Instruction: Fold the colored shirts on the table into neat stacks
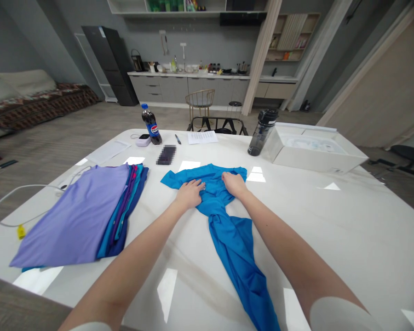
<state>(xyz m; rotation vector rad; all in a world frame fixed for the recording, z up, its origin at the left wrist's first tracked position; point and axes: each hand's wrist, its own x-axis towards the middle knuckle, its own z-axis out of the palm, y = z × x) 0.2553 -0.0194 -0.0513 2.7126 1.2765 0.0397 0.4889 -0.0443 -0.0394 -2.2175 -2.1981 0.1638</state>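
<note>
A bright blue shirt [232, 243] lies on the white counter [334, 230], its far end spread, the rest twisted into a long, rumpled tail.

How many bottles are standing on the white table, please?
2. A Pepsi bottle stands near the far edge of the white table, left of centre. A dark drinking bottle stands further right, beside the white box. Others may be hidden.

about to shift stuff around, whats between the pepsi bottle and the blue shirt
In the head view, a dark pixelated flat object lies on the white table between the Pepsi bottle and the blue garment; the blur hides what it is.
</note>
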